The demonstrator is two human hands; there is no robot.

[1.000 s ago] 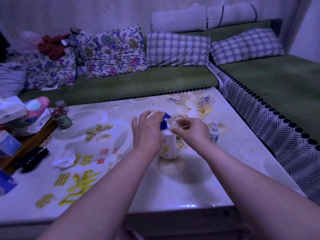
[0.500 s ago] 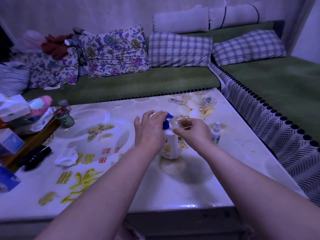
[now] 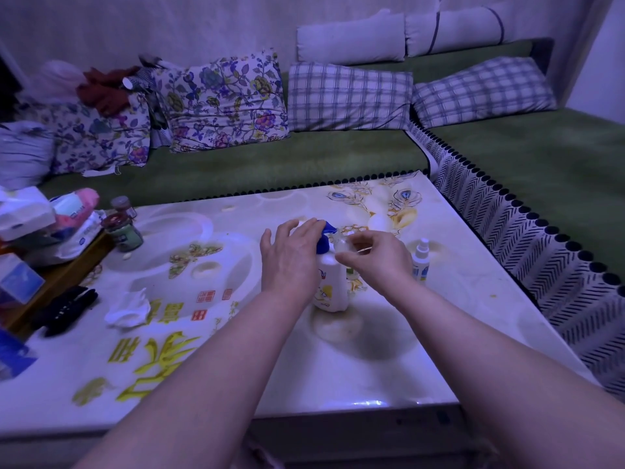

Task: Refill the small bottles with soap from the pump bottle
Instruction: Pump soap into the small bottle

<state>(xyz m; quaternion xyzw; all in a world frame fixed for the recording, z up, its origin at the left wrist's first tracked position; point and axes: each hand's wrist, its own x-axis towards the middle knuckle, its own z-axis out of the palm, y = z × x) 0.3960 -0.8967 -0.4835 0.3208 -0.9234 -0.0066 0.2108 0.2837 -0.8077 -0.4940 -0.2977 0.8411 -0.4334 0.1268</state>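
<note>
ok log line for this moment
step: refill | left hand: on pump bottle head | right hand: holds small bottle at spout | spray bottle: untouched

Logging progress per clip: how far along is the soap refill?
Nothing visibly finished. In hand: the left hand rests on the blue head of the pump bottle; the right hand pinches a small clear bottle at its spout. Left: the capped spray bottle stands untouched.

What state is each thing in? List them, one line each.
pump bottle: upright on the table, left hand flat on its blue pump head.
small bottle: pinched by the right hand at the nozzle; fill level unclear.
spray bottle: upright, untouched.
jars: upright, lids on.
tissue: crumpled, lying on the table.
</note>
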